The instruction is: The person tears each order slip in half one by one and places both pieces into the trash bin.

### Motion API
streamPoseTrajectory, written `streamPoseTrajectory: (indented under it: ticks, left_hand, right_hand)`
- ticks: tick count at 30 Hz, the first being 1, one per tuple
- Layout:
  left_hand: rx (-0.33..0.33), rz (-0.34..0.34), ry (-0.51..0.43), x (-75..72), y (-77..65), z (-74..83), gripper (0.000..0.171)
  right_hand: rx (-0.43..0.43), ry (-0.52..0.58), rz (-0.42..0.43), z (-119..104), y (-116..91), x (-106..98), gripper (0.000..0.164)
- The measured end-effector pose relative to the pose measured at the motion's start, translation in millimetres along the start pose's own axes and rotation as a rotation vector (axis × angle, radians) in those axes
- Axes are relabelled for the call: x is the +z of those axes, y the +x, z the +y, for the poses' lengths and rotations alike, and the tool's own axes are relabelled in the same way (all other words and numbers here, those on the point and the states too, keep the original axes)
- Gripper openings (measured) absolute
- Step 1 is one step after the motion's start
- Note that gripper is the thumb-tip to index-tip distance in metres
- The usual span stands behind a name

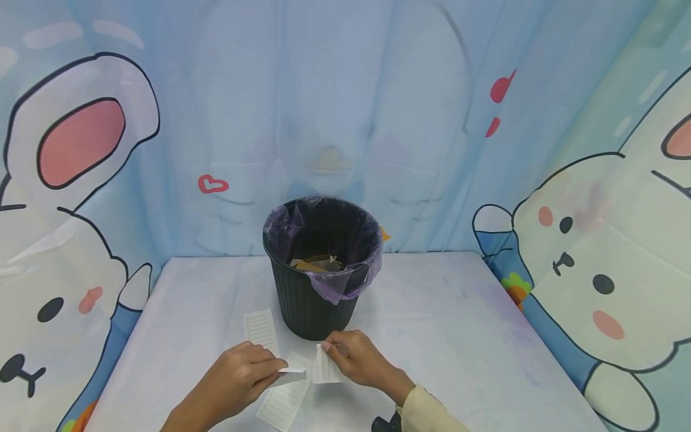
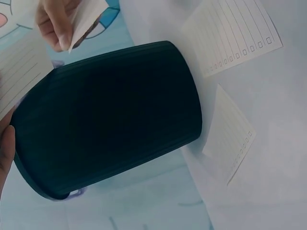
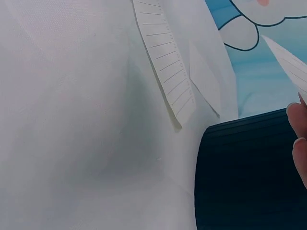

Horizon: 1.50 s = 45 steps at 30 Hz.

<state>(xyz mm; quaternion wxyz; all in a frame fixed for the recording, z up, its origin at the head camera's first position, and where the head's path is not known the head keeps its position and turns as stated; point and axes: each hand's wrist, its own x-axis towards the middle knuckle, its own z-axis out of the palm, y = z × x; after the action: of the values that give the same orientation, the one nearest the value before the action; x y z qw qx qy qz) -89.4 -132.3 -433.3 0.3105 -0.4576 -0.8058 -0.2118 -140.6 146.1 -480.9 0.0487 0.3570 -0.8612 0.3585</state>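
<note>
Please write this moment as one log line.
left hand: holds white lined paper; right hand: holds second white paper; black round bin: upright, purple plastic liner

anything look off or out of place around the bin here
Mildly, yes. The translucent purple plastic liner sits askew in the round black ribbed bin, hanging well over the front right and barely over the front left. Two white lined paper pieces lie loose and crooked on the white tabletop before it. Nothing looks spilled.
</note>
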Motion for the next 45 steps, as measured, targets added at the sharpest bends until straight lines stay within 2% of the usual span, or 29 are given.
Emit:
streamPoseTrajectory:
  ticks: [7,11,15,22,27,29,31,33,35,40,45]
  left_hand:
    - [0.023,0.009,0.014,0.2,0.8,-1.5,0.026]
    - [0.056,0.075,0.013,-3.9,4.1,-8.7,0.006]
    - [0.072,0.158,0.008,-14.5,14.3,-20.2,0.041]
    - [0.036,0.276,-0.013,-40.1,44.3,-44.9,0.044]
    - [-0.022,0.350,-0.119,-50.7,67.4,-60.5,0.038]
    - [-0.051,0.380,-0.160,-52.9,76.9,-66.9,0.027]
    - [-0.076,0.410,-0.168,-53.4,86.8,-73.8,0.015]
    - [-0.108,0.426,-0.153,-52.0,96.4,-80.6,0.014]
    - [-0.162,0.422,-0.150,-49.2,104.2,-86.2,0.020]
    - [-0.290,0.413,-0.180,-40.5,119.7,-93.6,0.016]
    - [-0.363,0.386,-0.236,-32.7,132.1,-96.7,0.018]
  right_hand:
    - [-0.018,-0.013,0.016,0,-1,-4,0.020]
    - [-0.036,-0.017,0.032,-4,-2,-14,0.020]
    - [-0.100,-0.029,0.065,-9,2,-31,0.018]
    - [-0.278,-0.046,0.190,-25,21,-74,0.015]
    - [-0.318,-0.064,0.253,-38,41,-110,0.016]
    - [-0.319,-0.060,0.276,-43,50,-122,0.015]
    - [-0.305,-0.045,0.301,-46,59,-134,0.015]
    - [-0.280,-0.033,0.330,-48,69,-144,0.013]
    - [-0.240,-0.020,0.362,-50,78,-153,0.012]
    - [-0.140,0.015,0.442,-48,102,-169,0.013]
    - [-0.084,0.010,0.467,-39,121,-173,0.016]
